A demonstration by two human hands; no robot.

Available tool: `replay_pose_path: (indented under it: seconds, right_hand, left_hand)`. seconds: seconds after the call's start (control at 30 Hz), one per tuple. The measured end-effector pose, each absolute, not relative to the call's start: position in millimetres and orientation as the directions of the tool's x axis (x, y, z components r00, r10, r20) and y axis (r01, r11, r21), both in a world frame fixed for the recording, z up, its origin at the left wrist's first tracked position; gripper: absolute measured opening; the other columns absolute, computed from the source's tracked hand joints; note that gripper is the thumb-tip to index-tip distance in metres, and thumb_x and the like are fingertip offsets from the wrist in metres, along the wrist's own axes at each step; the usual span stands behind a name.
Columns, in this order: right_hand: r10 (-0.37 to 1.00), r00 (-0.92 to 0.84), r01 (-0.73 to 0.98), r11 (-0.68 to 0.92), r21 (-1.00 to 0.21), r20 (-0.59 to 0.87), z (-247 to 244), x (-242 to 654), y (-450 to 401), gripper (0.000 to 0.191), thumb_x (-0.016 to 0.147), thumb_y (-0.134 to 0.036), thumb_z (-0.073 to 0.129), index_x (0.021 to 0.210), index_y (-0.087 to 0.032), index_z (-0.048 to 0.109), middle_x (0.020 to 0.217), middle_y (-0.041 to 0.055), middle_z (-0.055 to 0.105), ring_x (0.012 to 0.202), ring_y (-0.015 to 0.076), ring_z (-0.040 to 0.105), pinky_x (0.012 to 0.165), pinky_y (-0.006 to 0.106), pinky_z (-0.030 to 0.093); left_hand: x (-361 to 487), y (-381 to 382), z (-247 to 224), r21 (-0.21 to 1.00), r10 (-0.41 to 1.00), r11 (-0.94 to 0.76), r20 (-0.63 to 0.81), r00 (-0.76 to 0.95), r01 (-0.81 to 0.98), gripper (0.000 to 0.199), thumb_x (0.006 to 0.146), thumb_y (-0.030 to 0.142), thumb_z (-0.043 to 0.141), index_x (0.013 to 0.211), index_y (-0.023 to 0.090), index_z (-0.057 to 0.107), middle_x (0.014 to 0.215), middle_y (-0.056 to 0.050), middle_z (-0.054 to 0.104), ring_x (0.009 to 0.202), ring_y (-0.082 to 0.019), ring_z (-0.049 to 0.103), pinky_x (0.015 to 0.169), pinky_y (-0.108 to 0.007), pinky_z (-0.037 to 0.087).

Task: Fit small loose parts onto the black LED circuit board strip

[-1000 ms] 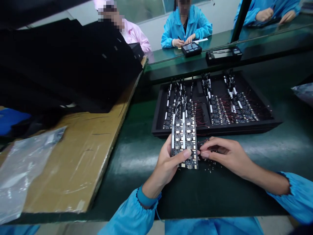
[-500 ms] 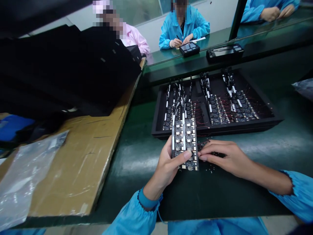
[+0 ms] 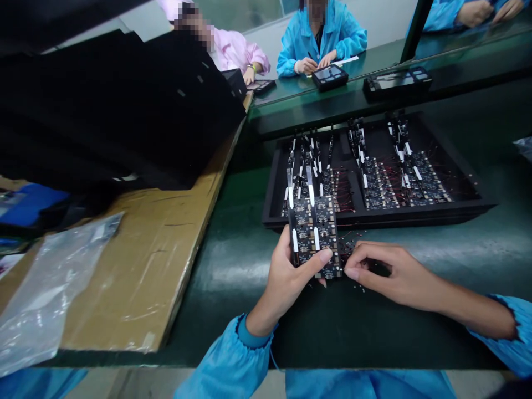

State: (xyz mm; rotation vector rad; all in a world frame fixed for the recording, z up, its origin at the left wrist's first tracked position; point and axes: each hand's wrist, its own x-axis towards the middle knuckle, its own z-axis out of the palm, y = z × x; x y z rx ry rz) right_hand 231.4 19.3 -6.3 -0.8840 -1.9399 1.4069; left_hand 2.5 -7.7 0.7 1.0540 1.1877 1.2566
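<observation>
1. Circuit boards [image 3: 315, 235] are what's in hand here: a small stack of dark panels with white strips, held up over the green worktop [image 3: 233, 266], just in front of the black tray [image 3: 272, 183].
2. Left hand [image 3: 286, 280] has its fingers closed round the stack, thumb [image 3: 322, 259] pressed across the front near the bottom edge.
3. Right hand [image 3: 384, 271] sits low beside the stack with its fingers pinched together on something small and dark with thin red wires [image 3: 347, 244]. Can't tell exactly what it is.
4. Progress, as I read it: the tray already has several rows of boards standing or lying in it, mostly middle and right, so a fair chunk looks done. The stack in hand isn't in there yet.
5. Tiny bits [image 3: 361, 287] lie scattered on the worktop by the right hand.
6. Off to the left there's a cardboard sheet [image 3: 145, 260] with a clear plastic bag [image 3: 45, 288] on it.
</observation>
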Motion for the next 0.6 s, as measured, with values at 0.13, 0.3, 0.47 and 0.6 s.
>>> replay_pose_path:
  seconds: [0.13, 0.3, 0.47, 0.6]
  right_hand:
    - [0.786, -0.617, 0.2, 0.213, -0.956, 0.046, -9, 232, 19, 0.019, 0.103, -0.038, 0.075, 0.09, -0.025, 0.08, 0.085, 0.0004, 0.077, 0.075, 0.0175, 0.07, 0.07, 0.028, 0.056]
    - [0.782, -0.622, 0.21, 0.221, -0.953, 0.044, -10, 233, 19, 0.018, 0.104, -0.036, 0.075, 0.09, -0.026, 0.08, 0.084, -0.0005, 0.076, 0.073, 0.0172, 0.069, 0.068, 0.028, 0.055]
    - [0.774, -0.599, 0.173, 0.375, -0.911, 0.206, -15, 234, 16, 0.01, 0.103, -0.028, 0.075, 0.096, -0.027, 0.081, 0.082, -0.0007, 0.073, 0.068, 0.016, 0.066, 0.063, 0.028, 0.052]
    - [0.728, -0.589, 0.151, 0.524, -0.838, 0.349, -21, 235, 12, 0.013, 0.104, -0.018, 0.072, 0.105, -0.028, 0.081, 0.088, -0.0001, 0.076, 0.068, 0.0154, 0.067, 0.061, 0.028, 0.052]
  left_hand:
    - [3, -8, 2, 0.992, 0.998, 0.059, -0.062, -0.028, -0.112, 0.043, 0.076, 0.022, 0.084, 0.113, 0.026, 0.062, 0.083, -0.006, 0.075, 0.05, -0.025, 0.069, 0.034, -0.031, 0.062]
    - [3, -8, 3, 0.994, 0.997, 0.058, -0.062, -0.044, -0.093, 0.044, 0.075, 0.021, 0.085, 0.113, 0.025, 0.062, 0.083, -0.006, 0.075, 0.049, -0.024, 0.07, 0.035, -0.03, 0.063]
    - [2, -7, 3, 0.993, 0.997, 0.062, -0.066, -0.04, -0.104, 0.043, 0.076, 0.02, 0.084, 0.112, 0.024, 0.062, 0.083, -0.007, 0.075, 0.049, -0.024, 0.07, 0.035, -0.029, 0.062]
    - [2, -6, 2, 0.989, 0.996, 0.089, -0.092, -0.018, -0.115, 0.044, 0.077, 0.021, 0.083, 0.114, 0.022, 0.06, 0.084, -0.007, 0.075, 0.049, -0.023, 0.07, 0.035, -0.028, 0.062]
